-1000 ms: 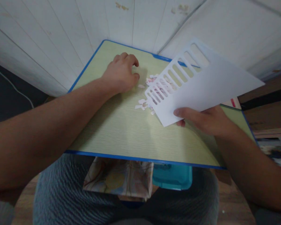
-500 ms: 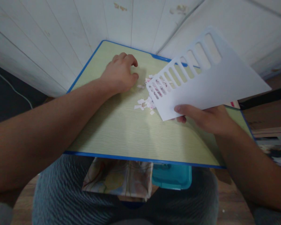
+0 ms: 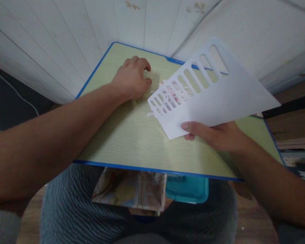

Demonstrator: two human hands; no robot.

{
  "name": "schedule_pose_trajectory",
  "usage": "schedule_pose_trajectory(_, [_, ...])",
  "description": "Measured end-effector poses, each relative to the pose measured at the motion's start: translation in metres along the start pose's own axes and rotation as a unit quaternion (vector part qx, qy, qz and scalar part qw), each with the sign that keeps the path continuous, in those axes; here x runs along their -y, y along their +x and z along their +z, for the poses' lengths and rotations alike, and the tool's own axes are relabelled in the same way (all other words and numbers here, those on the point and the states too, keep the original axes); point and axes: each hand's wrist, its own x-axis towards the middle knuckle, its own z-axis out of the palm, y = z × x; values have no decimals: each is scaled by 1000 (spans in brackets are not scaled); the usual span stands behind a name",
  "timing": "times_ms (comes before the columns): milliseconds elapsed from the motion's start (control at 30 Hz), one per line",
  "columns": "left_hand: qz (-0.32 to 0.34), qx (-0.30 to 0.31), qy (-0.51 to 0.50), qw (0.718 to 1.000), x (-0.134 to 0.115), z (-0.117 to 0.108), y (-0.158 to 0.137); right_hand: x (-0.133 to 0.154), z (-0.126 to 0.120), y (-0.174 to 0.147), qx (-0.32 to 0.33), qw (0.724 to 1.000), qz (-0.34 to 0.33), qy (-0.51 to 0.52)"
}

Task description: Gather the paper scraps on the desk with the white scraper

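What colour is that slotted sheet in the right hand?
The slotted sheet is plain white; it shows best in the head view.

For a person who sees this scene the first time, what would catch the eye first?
Most likely the white slotted sheet, held tilted in the right hand over the table. Paper scraps show beneath it, near the left hand. Below the table's near edge in the picture, a turquoise container stands out.

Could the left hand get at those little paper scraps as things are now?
Probably yes, at least at the near edge: the left hand is close beside the paper scraps and looks empty. From this view, though, the slotted white sheet in the right hand overlaps most of them.
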Motion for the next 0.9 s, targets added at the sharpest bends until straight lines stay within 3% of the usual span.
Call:
schedule_pose_trajectory(67, [-3,-2,-8,1000,1,0,1,0,-1,-1,-12,1000,-1,15])
schedule_pose_trajectory(233, [6,-7,2,1000,2,1,2,-5,-11,1,-113,993,29,16])
schedule_pose_trajectory(767, [-2,-1,-1,1000,-1,0,0,5,6,3,-9,993,78,88])
schedule_pose_trajectory(900, [5,-1,8,1000,-2,0,-1,3,0,3,-85,991,70,77])
